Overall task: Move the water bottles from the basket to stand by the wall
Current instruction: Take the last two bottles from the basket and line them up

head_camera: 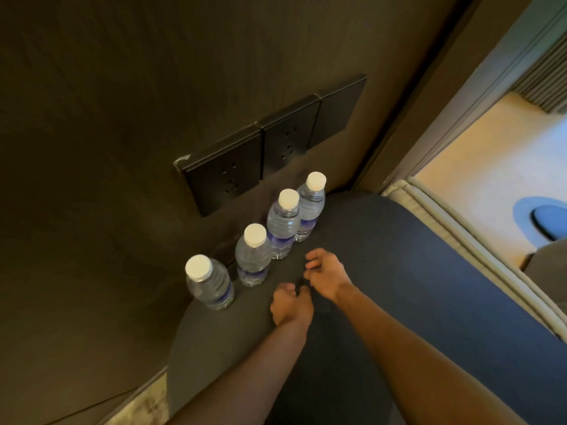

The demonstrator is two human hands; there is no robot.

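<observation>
Several clear water bottles with white caps and blue labels stand upright in a row along the dark wall (pixel 122 118) on a dark round table (pixel 383 256): the nearest bottle (pixel 211 286), a second (pixel 253 259), a third (pixel 283 228) and the farthest (pixel 310 210). My left hand (pixel 290 305) hovers over the table just right of the nearest bottles, fingers loosely curled, holding nothing. My right hand (pixel 326 276) is beside it, fingers also curled and empty. Neither hand touches a bottle. No basket is in view.
A black panel of wall sockets (pixel 260 151) sits in the wall above the bottles. A padded light edge (pixel 460 240) borders the table on the right, with pale floor and a blue round object (pixel 549 220) beyond it.
</observation>
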